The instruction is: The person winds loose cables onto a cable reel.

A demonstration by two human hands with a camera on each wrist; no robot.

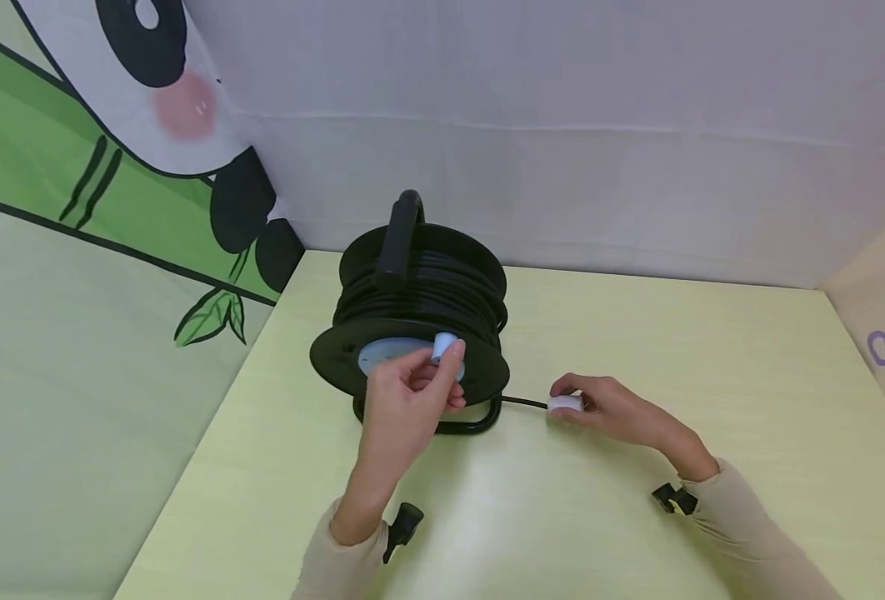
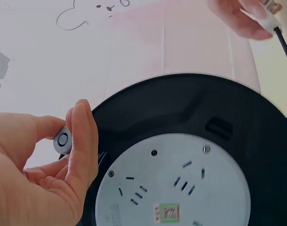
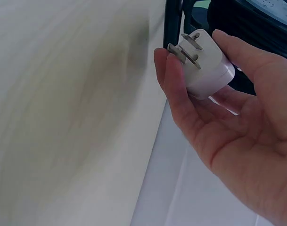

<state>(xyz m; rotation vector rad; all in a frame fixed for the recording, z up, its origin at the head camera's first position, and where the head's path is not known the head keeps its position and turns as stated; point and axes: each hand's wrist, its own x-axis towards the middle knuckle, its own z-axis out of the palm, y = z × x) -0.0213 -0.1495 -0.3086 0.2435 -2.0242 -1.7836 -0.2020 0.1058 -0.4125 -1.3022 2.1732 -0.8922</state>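
A black cable reel point(image 1: 420, 317) wound with black cable stands upright on the table. Its front flange carries a pale blue socket panel point(image 2: 171, 183) with slots and a small label. With thumb and fingers, my left hand point(image 1: 405, 400) pinches the small round crank knob point(image 1: 444, 343) at the front of the reel. Off to the right of the reel, my right hand point(image 1: 611, 410) grips a white three-pin plug point(image 1: 565, 403). Metal prongs point(image 3: 188, 52) face away from the palm in the right wrist view. A stretch of cable point(image 1: 523, 402) runs from the plug back to the reel.
The pale wooden table point(image 1: 682, 333) meets a light cloth backdrop point(image 1: 562, 133) behind the reel. A printed cartoon panel point(image 1: 112, 167) is on the left. The reel has a black carry handle point(image 1: 401, 242) on top and a tubular foot point(image 1: 468, 427) below.
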